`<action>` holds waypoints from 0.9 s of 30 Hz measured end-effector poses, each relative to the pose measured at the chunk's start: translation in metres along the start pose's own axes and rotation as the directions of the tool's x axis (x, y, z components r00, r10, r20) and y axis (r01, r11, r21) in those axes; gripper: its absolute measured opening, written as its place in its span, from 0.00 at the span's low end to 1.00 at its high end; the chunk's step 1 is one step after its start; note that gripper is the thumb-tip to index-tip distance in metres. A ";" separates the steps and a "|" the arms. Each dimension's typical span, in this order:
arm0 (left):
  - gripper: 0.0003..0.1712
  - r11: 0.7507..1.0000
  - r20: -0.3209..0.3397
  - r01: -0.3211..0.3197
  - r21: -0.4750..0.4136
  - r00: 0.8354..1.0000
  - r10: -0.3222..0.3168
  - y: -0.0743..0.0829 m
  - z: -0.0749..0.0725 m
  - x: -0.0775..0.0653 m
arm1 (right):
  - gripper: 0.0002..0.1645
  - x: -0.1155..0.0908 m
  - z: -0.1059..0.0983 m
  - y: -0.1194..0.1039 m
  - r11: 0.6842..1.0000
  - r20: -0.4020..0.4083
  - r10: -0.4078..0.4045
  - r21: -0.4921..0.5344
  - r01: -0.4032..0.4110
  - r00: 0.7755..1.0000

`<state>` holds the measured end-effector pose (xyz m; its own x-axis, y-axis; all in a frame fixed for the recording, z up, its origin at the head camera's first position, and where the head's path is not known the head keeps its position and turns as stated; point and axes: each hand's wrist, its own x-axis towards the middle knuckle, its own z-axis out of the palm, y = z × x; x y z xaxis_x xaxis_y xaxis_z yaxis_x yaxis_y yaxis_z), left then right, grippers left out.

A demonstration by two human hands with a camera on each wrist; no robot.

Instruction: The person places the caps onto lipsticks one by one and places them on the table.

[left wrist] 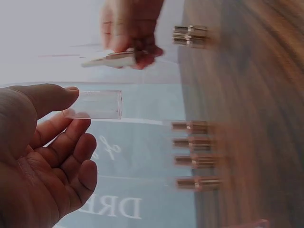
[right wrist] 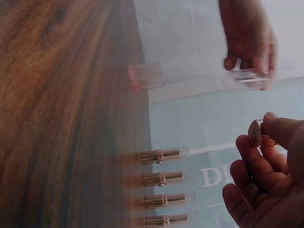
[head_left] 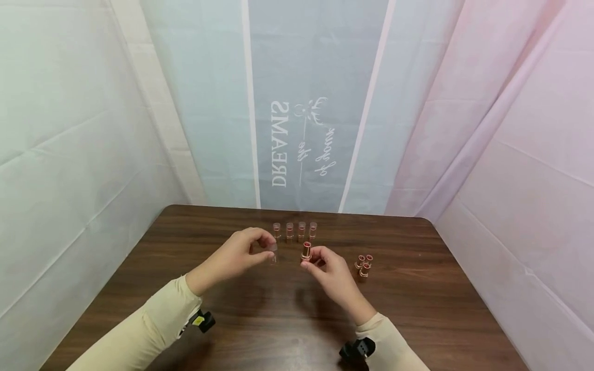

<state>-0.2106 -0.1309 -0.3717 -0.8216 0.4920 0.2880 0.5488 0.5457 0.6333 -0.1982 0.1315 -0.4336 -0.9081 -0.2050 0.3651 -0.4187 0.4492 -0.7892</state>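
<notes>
My left hand pinches a clear plastic cap between thumb and fingertips, above the table. To its right, my right hand holds an uncapped gold lipstick tube by its lower part, its red-ringed open end upward in the head view. The right wrist view shows the tube's base between thumb and forefinger. The two hands are apart, cap and tube at similar height. Another clear cap stands on the table below the left hand.
Beyond the hands, several lipstick tubes with clear caps stand in a row. Three uncapped gold tubes are grouped on the right. The dark wooden table ends at hanging cloth behind and at both sides.
</notes>
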 end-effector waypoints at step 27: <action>0.09 0.993 0.058 -0.113 -0.026 0.992 0.114 0.043 0.008 0.045 | 0.10 -0.001 0.010 -0.006 0.988 0.015 0.078 0.135 -0.079 0.997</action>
<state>-0.2227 -0.0805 -0.3373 -0.7432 0.5895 0.3165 0.6339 0.4691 0.6149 -0.1950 0.1204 -0.4345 -0.9379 -0.1828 0.2949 -0.3419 0.3423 -0.8752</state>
